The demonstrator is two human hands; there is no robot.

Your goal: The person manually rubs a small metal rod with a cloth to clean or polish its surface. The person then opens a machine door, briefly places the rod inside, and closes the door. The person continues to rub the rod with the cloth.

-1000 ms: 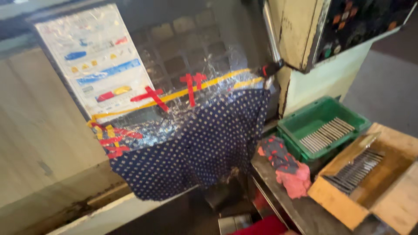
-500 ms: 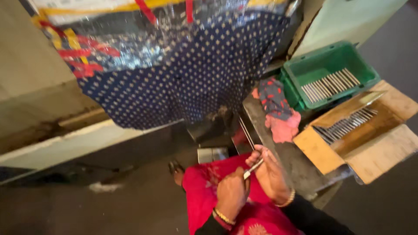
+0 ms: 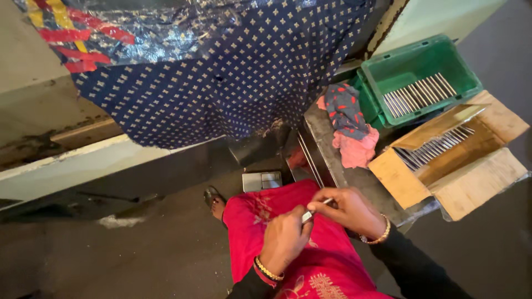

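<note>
So over on the far left there was just the grimy concrete floor (image 3: pixel 111 243) and a pale ledge (image 3: pixel 72 171) running above it. Hanging over all that was the navy cloth with little gold dots (image 3: pixel 221 72), with some crinkled foil and red and yellow tape (image 3: pixel 61 27) at its top left corner. My sandalled foot (image 3: pixel 215 202) poked out just past my red garment (image 3: pixel 260 221), and a small grey metal box (image 3: pixel 261 181) sat on the floor right above my lap.

My left hand (image 3: pixel 284 239) was curled closed, pinching the lower end of a thin metal rod (image 3: pixel 315 210). My right hand (image 3: pixel 349 210) was closed too, fingertips gripping the upper end of the same rod, so both hands met over my lap with it between them. Gold bangles on both wrists.

To the right of that, a blue and pink rag (image 3: pixel 349 124) lay bunched on the dark metal bench (image 3: pixel 332 160). Further right was the green plastic crate (image 3: pixel 421 72) with a row of the same kind of rods in it, and just below it an open cardboard box (image 3: pixel 454 160) with more rods lined up inside.
</note>
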